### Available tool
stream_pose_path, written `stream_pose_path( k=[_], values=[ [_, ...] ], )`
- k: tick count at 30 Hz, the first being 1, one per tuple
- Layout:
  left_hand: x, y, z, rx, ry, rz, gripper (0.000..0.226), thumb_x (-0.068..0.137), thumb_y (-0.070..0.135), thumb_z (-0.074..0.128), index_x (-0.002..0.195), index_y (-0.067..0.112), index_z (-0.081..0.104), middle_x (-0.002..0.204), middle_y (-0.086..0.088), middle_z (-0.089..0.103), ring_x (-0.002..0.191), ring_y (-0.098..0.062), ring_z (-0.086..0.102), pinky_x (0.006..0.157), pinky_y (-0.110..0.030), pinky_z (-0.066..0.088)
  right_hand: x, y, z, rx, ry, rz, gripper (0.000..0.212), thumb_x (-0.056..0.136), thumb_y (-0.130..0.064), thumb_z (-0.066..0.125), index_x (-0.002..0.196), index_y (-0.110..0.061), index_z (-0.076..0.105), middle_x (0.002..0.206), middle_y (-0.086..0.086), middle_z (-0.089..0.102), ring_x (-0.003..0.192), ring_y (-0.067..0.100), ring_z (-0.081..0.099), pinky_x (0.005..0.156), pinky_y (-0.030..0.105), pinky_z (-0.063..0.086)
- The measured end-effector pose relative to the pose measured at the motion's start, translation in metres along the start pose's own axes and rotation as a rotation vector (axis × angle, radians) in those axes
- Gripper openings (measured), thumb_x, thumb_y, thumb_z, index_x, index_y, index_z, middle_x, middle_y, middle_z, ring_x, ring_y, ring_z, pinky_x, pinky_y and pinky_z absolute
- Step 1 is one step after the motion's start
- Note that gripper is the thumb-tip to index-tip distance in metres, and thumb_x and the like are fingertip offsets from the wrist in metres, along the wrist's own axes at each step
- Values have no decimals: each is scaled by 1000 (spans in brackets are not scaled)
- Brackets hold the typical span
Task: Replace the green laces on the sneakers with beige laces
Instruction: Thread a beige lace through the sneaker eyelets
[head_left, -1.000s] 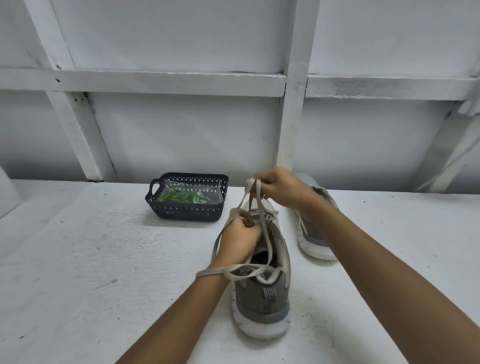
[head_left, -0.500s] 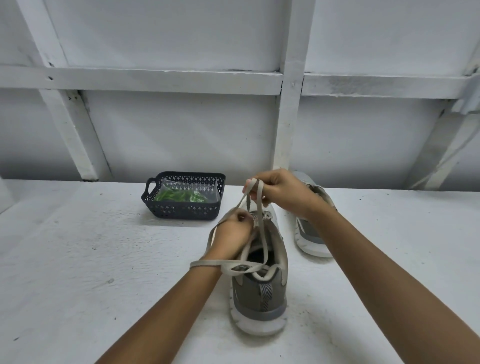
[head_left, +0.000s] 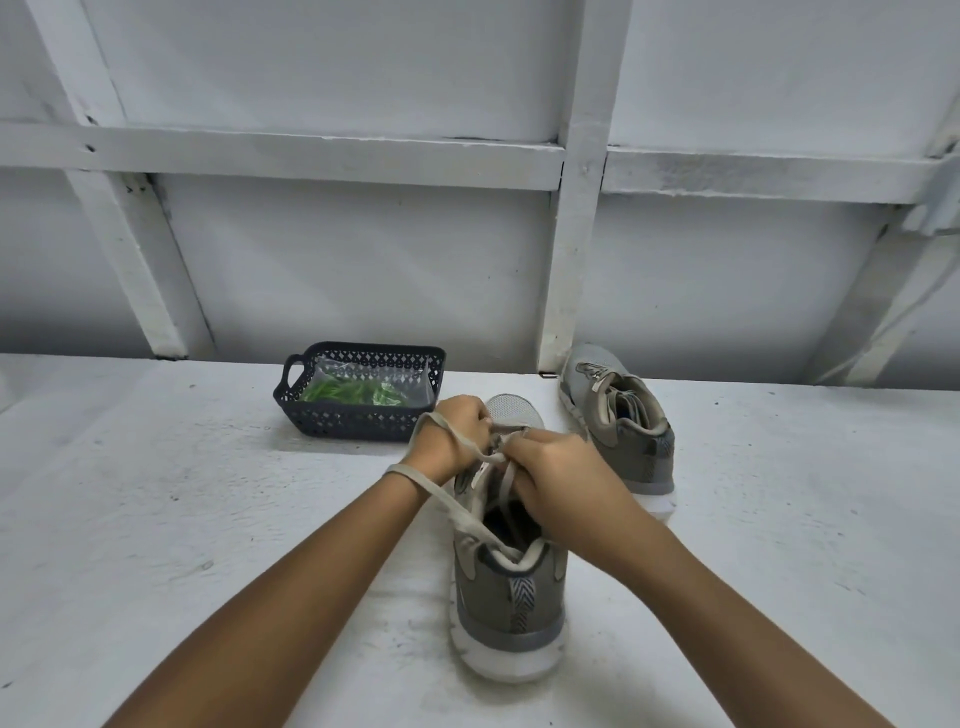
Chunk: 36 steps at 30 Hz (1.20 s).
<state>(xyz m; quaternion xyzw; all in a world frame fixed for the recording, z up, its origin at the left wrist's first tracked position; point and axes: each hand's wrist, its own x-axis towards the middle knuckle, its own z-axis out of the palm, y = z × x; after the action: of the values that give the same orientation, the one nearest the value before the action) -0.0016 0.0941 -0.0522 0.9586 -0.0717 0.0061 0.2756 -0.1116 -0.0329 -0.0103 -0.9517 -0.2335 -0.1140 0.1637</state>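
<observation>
1. Left hand (head_left: 457, 436) grips the beige lace (head_left: 410, 472), slack looped over its wrist; right hand (head_left: 561, 467) pinches it above the near sneaker (head_left: 509, 587).
2. The lace looks soft and limp, so it is likely best held near its tip.
3. Green laces (head_left: 353, 392) lie in the basket (head_left: 358, 418).

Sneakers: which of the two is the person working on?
The nearer sneaker, heel toward the camera: left hand and right hand hold its beige lace. The farther sneaker sits untouched.

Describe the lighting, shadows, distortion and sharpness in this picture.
Head view: soft, even light, no glare. Head view: only faint shadows beside the basket and under the near sneaker. Head view: wide-angle distortion makes the wall beams lean outward at the edges. Head view: the beige lace looks fairly sharp, no obvious motion blur.
</observation>
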Motion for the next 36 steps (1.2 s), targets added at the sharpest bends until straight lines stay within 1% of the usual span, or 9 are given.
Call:
stream_pose_path(
  k=[3, 7, 11, 17, 22, 25, 29, 32, 36],
  values=[
    [6, 3, -2, -374, -79, -156, 40, 93, -1, 44, 54, 10, 51, 55, -7, 49, 52, -16, 46, 52, -28, 35, -2, -2, 1, -100, -9, 26, 23, 94, -15, 43, 107, -8, 60, 106, 11, 59, 98, 34, 56, 68, 32, 32],
    [9, 4, -11, -785, -177, -360, 36, 93, -2, 41, 58, 6, 45, 45, -5, 43, 35, -12, 42, 36, -17, 29, -3, -5, 0, -134, 2, 75, 24, 94, -17, 39, 106, -11, 59, 107, 7, 60, 100, 31, 56, 66, 30, 28],
    [8, 6, -13, -733, -238, -332, 32, 91, -3, 37, 61, 7, 43, 60, -9, 40, 49, -16, 39, 38, -18, 32, -5, -7, -2, -94, 0, 94, 25, 98, -28, 39, 100, -15, 60, 102, 8, 65, 96, 29, 57, 64, 30, 27],
    [5, 1, -5, -706, -188, -277, 28, 94, -5, 36, 76, 13, 48, 59, -4, 47, 46, -12, 41, 33, -16, 33, -16, -9, -14, 175, -103, 70, 30, 97, -31, 48, 72, -16, 54, 63, 0, 51, 67, 21, 42, 55, 27, 28],
    [3, -4, 0, -727, -126, -283, 28, 95, -5, 35, 83, 16, 49, 74, -6, 45, 54, -11, 39, 34, -16, 32, -17, -1, -12, 261, -129, 118, 29, 94, -32, 53, 84, -9, 69, 60, 0, 49, 54, 14, 41, 55, 29, 34],
    [-3, -6, -4, -796, -131, -256, 22, 94, -4, 37, 95, 11, 54, 73, -5, 47, 58, -10, 41, 46, -17, 35, -17, 2, -13, 362, -114, 157, 27, 93, -32, 56, 83, -11, 70, 63, 2, 58, 55, 8, 44, 57, 29, 37],
    [-28, -7, -31, -867, -201, -180, 21, 101, 26, 40, 97, 19, 60, 74, -4, 48, 62, -13, 45, 54, -23, 39, -10, -2, -22, 717, -68, 271, 19, 94, -20, 55, 88, -7, 68, 62, 0, 59, 57, 6, 52, 56, 25, 47],
    [-51, -8, -64, -977, -493, -120, 52, 94, 58, 29, 114, 17, 54, 60, -3, 47, 51, -13, 45, 48, -21, 38, 2, -13, -32, 1007, -24, 344, 16, 96, -11, 50, 98, -8, 66, 69, -1, 63, 57, 4, 61, 55, 23, 54],
    [-70, -15, -102, -1227, -627, 30, 58, 84, 64, 34, 115, 20, 57, 54, -5, 54, 45, -14, 51, 45, -21, 43, 26, -31, -41, 1199, 14, 367, 18, 98, -11, 47, 92, -14, 64, 82, 8, 62, 69, 20, 68, 64, 35, 59]
  ],
)
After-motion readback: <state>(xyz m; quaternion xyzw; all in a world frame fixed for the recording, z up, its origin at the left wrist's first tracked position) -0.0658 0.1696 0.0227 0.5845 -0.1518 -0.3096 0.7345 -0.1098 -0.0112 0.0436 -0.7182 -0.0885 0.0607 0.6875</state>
